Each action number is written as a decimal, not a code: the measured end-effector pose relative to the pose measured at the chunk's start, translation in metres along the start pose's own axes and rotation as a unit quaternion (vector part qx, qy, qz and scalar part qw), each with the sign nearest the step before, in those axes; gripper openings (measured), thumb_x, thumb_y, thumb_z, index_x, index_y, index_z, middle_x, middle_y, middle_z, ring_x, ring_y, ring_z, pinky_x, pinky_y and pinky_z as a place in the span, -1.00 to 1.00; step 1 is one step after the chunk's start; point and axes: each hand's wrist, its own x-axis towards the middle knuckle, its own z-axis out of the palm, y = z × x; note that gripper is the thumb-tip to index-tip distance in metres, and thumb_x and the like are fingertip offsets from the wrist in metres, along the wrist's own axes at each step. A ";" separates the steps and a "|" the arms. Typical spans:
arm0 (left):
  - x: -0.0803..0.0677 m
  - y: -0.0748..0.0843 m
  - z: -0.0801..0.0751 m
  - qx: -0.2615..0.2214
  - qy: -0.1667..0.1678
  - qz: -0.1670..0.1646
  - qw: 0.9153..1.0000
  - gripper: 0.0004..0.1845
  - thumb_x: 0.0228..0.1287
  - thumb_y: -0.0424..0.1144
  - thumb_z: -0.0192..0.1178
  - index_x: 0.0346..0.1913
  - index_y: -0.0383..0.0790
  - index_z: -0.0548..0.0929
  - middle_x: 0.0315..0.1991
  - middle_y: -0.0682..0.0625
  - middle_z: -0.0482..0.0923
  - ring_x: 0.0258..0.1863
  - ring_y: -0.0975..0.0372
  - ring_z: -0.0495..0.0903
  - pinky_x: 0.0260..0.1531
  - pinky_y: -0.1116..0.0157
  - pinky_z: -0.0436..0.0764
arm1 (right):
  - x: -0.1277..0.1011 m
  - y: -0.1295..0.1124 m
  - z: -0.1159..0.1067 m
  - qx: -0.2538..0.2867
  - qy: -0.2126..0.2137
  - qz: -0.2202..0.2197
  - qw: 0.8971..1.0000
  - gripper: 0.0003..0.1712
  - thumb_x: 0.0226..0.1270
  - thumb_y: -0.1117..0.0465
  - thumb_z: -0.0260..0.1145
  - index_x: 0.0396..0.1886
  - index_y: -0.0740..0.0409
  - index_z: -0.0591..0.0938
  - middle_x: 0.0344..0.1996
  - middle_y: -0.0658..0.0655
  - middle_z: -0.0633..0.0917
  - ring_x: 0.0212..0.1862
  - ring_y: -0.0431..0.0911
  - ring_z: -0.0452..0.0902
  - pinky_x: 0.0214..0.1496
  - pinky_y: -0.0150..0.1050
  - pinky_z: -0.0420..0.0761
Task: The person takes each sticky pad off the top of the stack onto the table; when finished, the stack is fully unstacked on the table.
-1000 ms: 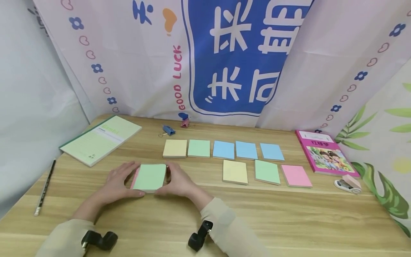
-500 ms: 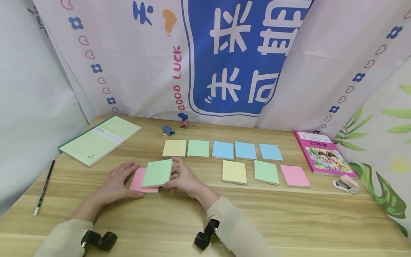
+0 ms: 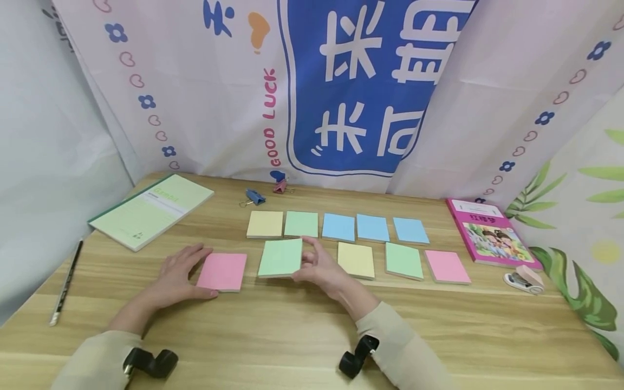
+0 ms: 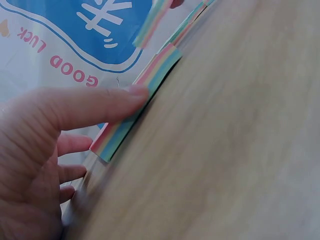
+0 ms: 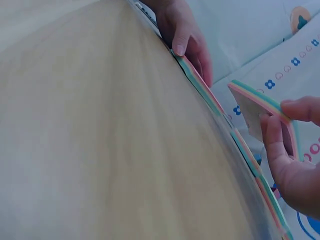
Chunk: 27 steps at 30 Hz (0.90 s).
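In the head view my left hand (image 3: 173, 279) holds a pink-topped sticky note pad (image 3: 222, 271) lying on the table, thumb at its front edge and fingers round its left side. The left wrist view shows the thumb (image 4: 115, 104) on the pad's striped, multicoloured side. My right hand (image 3: 324, 271) pinches a green-topped sticky note pad (image 3: 280, 257) by its right side. That pad (image 5: 260, 107) is raised off the table and tilted in the right wrist view, its plain underside showing. It hovers between the pink pad and a yellow pad (image 3: 356, 261).
Behind is a row of yellow (image 3: 265, 225), green (image 3: 301, 225) and blue pads (image 3: 338, 227). To the right lie a green pad (image 3: 404, 261) and a pink one (image 3: 447, 266). A notebook (image 3: 153, 211), pencil (image 3: 66, 281), binder clips (image 3: 255, 196), book (image 3: 494, 233) and stapler (image 3: 525, 280) sit around them.
My right hand has lifted the green pad off the pink pad and carried it to the right. The pink pad's top is now uncovered, and my left hand has stayed at it.
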 end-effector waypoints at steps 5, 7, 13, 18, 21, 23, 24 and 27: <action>0.000 0.000 0.000 0.002 -0.002 -0.001 1.000 -0.01 -0.31 0.11 0.35 0.19 -0.36 0.20 0.20 -0.37 -0.01 0.16 -0.22 -0.11 0.01 -0.21 -0.25 | -0.002 0.005 -0.012 0.013 0.003 0.011 1.000 0.03 -0.15 0.59 0.20 0.30 0.11 -0.09 -0.08 0.28 0.46 -0.34 -0.02 0.50 -0.17 -0.18 0.49; 0.000 0.001 0.000 0.001 -0.005 0.001 1.000 -0.01 -0.31 0.10 0.35 0.20 -0.36 0.19 0.20 -0.37 -0.01 0.16 -0.23 -0.11 0.01 -0.21 -0.25 | -0.002 0.007 -0.015 0.022 0.005 0.017 1.000 0.02 -0.14 0.60 0.19 0.30 0.11 -0.10 -0.09 0.29 0.46 -0.36 -0.01 0.50 -0.20 -0.19 0.50; 0.001 0.002 0.000 -0.004 -0.006 0.001 1.000 -0.01 -0.30 0.10 0.35 0.20 -0.37 0.19 0.20 -0.37 -0.03 0.16 -0.23 -0.13 0.02 -0.21 -0.28 | -0.002 0.007 -0.019 0.016 0.004 0.029 0.999 0.01 -0.11 0.60 0.18 0.30 0.08 -0.10 -0.10 0.29 0.44 -0.37 -0.02 0.50 -0.25 -0.21 0.52; 0.002 0.002 0.001 -0.001 -0.007 0.006 1.000 -0.01 -0.30 0.10 0.35 0.20 -0.37 0.19 0.20 -0.38 -0.03 0.16 -0.23 -0.12 0.01 -0.21 -0.26 | -0.005 0.005 -0.022 0.014 -0.003 0.046 0.999 0.02 -0.07 0.60 0.18 0.32 0.06 -0.13 0.02 0.42 0.29 -0.28 0.05 0.51 -0.18 -0.17 0.50; 0.001 0.001 0.002 0.002 -0.006 0.004 1.000 -0.01 -0.31 0.10 0.35 0.19 -0.38 0.19 0.20 -0.39 -0.02 0.15 -0.24 -0.11 0.01 -0.21 -0.25 | -0.010 0.002 -0.023 0.019 0.001 0.050 0.999 0.01 -0.05 0.57 0.20 0.33 0.09 -0.13 0.10 0.49 0.16 -0.21 0.08 0.49 -0.10 -0.14 0.47; 0.000 0.000 0.002 0.004 -0.004 0.004 1.000 -0.01 -0.31 0.10 0.35 0.19 -0.39 0.20 0.19 -0.40 -0.02 0.15 -0.24 -0.11 0.00 -0.22 -0.25 | -0.013 -0.001 -0.024 0.022 0.003 0.052 0.998 0.00 -0.03 0.54 0.22 0.33 0.10 -0.12 0.12 0.49 0.13 -0.16 0.09 0.47 -0.06 -0.13 0.44; 0.000 0.000 0.002 0.006 -0.003 0.004 1.000 -0.01 -0.31 0.10 0.35 0.19 -0.38 0.19 0.19 -0.40 -0.02 0.15 -0.24 -0.11 0.00 -0.23 -0.25 | -0.015 -0.002 -0.024 0.022 0.003 0.051 0.998 -0.01 -0.02 0.52 0.22 0.33 0.11 -0.12 0.12 0.49 0.14 -0.14 0.10 0.46 -0.04 -0.12 0.42; -0.001 0.000 0.001 0.008 -0.004 0.006 1.000 0.00 -0.31 0.11 0.35 0.19 -0.39 0.19 0.18 -0.40 -0.01 0.14 -0.25 -0.10 -0.02 -0.24 -0.23 | -0.022 -0.006 -0.026 0.019 -0.002 0.052 0.998 -0.04 0.01 0.47 0.23 0.33 0.10 -0.09 0.11 0.46 0.20 -0.07 0.13 0.41 0.00 -0.10 0.38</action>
